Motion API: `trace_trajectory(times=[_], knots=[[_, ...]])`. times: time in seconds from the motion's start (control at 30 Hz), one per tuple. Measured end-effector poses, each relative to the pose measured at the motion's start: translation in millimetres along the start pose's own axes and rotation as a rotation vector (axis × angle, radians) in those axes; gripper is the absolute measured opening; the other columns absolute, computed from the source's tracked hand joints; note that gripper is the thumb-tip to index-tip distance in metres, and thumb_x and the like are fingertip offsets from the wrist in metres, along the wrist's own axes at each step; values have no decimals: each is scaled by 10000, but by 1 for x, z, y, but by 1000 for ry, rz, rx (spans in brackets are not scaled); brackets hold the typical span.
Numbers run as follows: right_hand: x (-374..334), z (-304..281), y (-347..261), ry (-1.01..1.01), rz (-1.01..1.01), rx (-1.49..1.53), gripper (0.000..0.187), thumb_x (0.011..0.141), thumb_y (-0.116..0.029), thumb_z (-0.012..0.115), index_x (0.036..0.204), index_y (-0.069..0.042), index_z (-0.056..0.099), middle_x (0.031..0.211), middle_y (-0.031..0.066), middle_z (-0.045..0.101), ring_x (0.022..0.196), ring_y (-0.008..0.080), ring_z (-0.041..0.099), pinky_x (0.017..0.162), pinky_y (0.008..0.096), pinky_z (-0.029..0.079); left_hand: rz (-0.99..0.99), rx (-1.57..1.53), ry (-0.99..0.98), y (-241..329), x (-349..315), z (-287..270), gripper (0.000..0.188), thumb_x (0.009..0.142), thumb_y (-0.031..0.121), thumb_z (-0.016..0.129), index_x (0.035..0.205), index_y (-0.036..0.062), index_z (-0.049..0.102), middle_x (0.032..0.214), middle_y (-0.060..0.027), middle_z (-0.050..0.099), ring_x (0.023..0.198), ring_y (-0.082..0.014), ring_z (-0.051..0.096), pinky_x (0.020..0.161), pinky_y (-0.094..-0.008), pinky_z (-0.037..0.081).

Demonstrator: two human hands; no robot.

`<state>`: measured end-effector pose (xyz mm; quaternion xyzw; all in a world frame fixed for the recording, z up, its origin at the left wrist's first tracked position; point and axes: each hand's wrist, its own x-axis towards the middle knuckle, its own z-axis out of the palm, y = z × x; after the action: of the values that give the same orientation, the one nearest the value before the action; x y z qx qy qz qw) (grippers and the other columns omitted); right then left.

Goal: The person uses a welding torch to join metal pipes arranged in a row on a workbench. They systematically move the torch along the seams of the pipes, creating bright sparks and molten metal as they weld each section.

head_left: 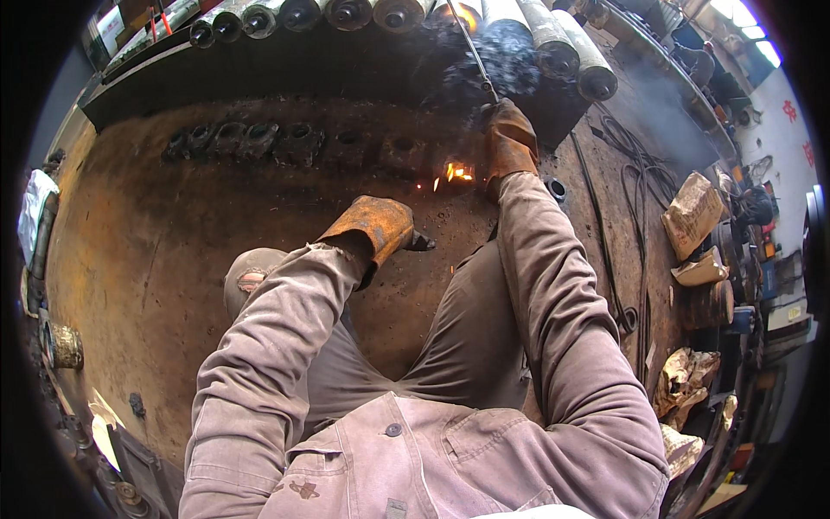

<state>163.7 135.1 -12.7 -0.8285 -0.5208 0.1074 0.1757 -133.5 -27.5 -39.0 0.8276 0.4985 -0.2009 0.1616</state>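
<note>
My right hand (pixel 510 143), in a worn brown leather glove, is closed around the near end of a long thin metal gas torch (pixel 473 54). The torch slants up and away to a row of cylinders, where an orange glow (pixel 462 16) and dark smoke show at one cylinder. My left hand (pixel 372 227), in an orange-brown glove, is low over the rusty plate between my knees. Its fingers are mostly hidden behind the cuff, with a dark tip beyond it. Small flames (pixel 458 171) burn on the plate near my right wrist.
Several metal cylinders (pixel 398 12) lie side by side across a dark beam ahead. Blackened blocks with round holes (pixel 229 138) line the rusty plate (pixel 138 285). Dark hoses (pixel 640 164) trail at the right. Brown paper sacks (pixel 693 214) and clutter stand along the right edge.
</note>
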Motion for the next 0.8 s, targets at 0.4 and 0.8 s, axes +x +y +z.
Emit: trace_trajectory(times=[0.4, 0.8], knots=[[-21, -2, -1, -22, -56, -77, 430, 1338, -444, 719, 1605, -156, 894, 1628, 237, 901, 1565, 511, 840, 1299, 637, 681, 84, 68, 31, -2, -14, -6, 378, 1211, 313, 819, 1488, 109, 976, 1544, -207, 943, 1461, -440, 902, 1185, -561, 736], [-11, 14, 11, 67, -145, -137, 450, 1346, -440, 684, 1641, -153, 867, 1671, 257, 876, 1594, 518, 816, 1337, 650, 667, 117, 77, 42, 1, -17, -5, 458, 1227, 458, 816, 1468, 101, 975, 1536, -222, 941, 1459, -443, 900, 1192, -559, 733]])
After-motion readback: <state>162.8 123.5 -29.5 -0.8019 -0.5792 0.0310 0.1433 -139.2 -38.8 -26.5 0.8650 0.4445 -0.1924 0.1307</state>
